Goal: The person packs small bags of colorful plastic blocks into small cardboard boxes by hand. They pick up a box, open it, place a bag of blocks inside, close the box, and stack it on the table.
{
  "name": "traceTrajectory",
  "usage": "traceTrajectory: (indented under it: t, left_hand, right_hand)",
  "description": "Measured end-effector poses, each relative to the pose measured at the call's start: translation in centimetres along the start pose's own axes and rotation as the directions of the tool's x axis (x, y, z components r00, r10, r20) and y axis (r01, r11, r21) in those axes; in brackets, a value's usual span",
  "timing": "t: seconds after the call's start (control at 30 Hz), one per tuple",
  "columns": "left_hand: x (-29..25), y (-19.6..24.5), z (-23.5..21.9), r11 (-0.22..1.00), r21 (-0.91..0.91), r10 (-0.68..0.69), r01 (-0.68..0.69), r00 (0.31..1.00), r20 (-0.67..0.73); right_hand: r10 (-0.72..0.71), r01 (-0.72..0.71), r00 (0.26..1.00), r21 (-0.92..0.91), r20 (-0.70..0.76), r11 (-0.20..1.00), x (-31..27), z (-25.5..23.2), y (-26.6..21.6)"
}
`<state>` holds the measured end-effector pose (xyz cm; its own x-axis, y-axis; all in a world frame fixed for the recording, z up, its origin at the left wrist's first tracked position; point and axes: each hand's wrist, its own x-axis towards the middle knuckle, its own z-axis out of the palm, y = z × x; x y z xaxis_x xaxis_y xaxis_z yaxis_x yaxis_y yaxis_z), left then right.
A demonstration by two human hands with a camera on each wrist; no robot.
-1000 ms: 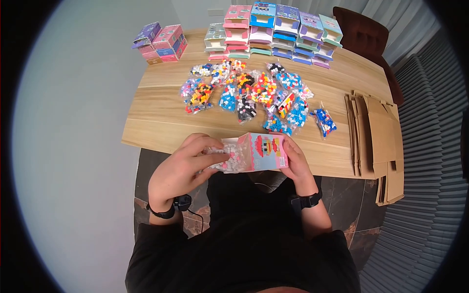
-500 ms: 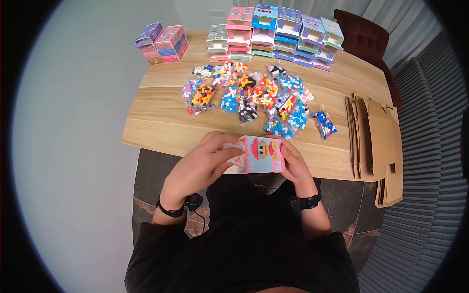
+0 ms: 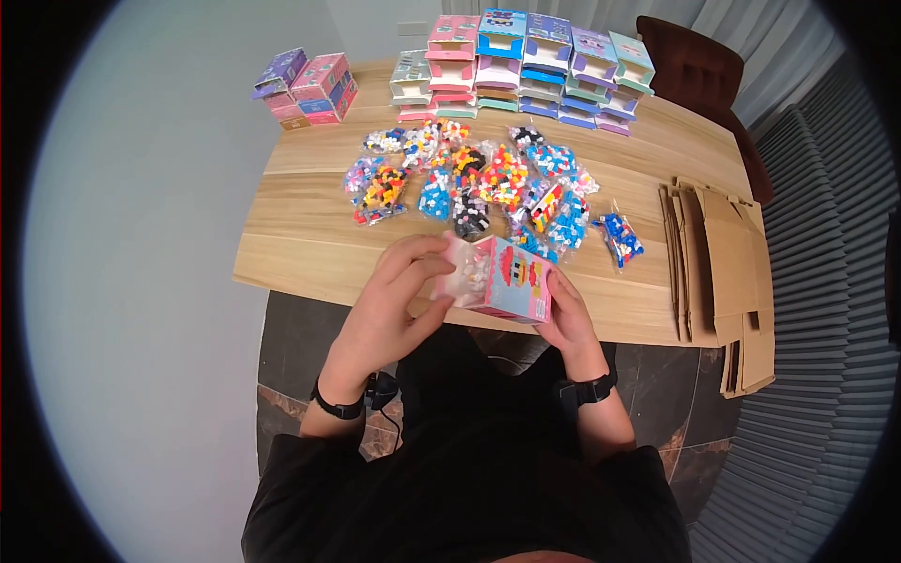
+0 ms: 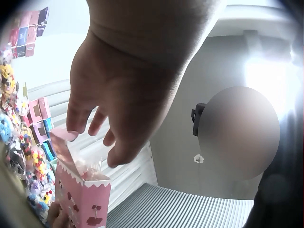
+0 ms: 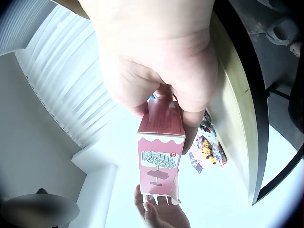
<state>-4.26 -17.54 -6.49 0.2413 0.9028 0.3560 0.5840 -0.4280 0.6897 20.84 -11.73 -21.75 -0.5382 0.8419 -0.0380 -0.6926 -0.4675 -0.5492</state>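
Note:
A pink-and-blue picture box is held tilted over the table's front edge, its open end toward the left hand. The right hand grips its closed end, with thumb and fingers on opposite sides in the right wrist view. Inside the opening lies a clear bag of pale pieces, partly hidden by the walls; its crinkled plastic shows at the mouth. The left hand has its fingers spread, one fingertip touching the raised flap, the thumb apart from the box.
Bags of colourful pieces cover the table's middle, one bag apart at right. Open boxes are stacked at the back, more boxes at back left. Flattened cardboard lies on the right edge, a brown chair behind.
The bag of pale pieces, outside the box and under the left fingers a second ago, now lies within the opening. The left fingers have loosened from it, and the box has turned and tilted.

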Motion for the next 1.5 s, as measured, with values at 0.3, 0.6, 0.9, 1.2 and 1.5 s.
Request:
traceTrajectory:
  t: [0.3,0.6,0.9,1.2,1.5]
  left_hand:
    - [-0.3,-0.5,1.8,0.994,0.095,0.045,-0.055,0.993,0.111]
    - [-1.3,-1.3,2.4,1.000,0.007,-0.010,0.010,0.999,0.041]
    - [-1.4,-0.9,2.4,0.992,0.123,-0.043,0.014,0.971,0.237]
    - [-1.5,-1.5,2.3,0.999,0.025,-0.039,0.034,0.965,0.260]
    - [-1.7,-2.1,2.4,0.973,-0.231,0.035,0.018,0.975,0.221]
  right_hand:
    - [-0.005,0.005,1.000,0.016,0.005,1.000,0.0,0.3,0.0]
    - [-0.015,0.015,1.000,-0.002,0.016,1.000,0.0,0.7,-0.2]
    - [-0.002,0.004,0.998,-0.037,0.065,0.999,-0.1,0.9,-0.3]
    - [-0.014,0.017,0.996,-0.037,0.084,0.999,-0.3,0.9,-0.2]
    - [-0.019,0.018,0.998,0.021,0.063,1.000,-0.1,0.6,-0.3]
